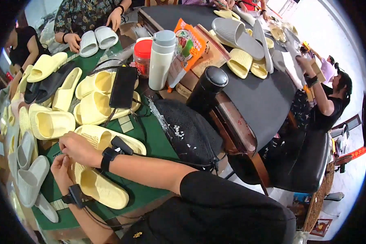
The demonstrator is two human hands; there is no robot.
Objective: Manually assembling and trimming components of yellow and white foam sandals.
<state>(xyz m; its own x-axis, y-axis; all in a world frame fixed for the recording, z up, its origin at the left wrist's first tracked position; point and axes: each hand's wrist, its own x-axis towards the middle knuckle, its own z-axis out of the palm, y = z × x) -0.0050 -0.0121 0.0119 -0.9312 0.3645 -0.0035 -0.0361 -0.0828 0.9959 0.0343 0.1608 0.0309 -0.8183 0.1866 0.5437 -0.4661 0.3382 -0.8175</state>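
Observation:
My right hand (80,148) lies over a pale yellow slipper (128,142), its fingers bent and drawn together. Just below it, my left hand (62,171) has thumb and fingers pinched, almost meeting the right fingertips. Whatever is between the fingers is too small or hidden to make out. Another yellow slipper (105,191) rests on the green table beside my left hand, toe part partly behind my hands. Straps with small black devices circle both wrists. Beyond my right hand, a further yellow slipper (52,124) stands close by.
More yellow slippers (94,106) and grey slippers (31,181) crowd the green table (158,142). A black phone (123,87), red-lidded jar (142,57), pale flask (162,61), black tumbler (207,87) and black mesh bag (187,130) stand ahead. Other people work around; one holds grey slippers (88,44).

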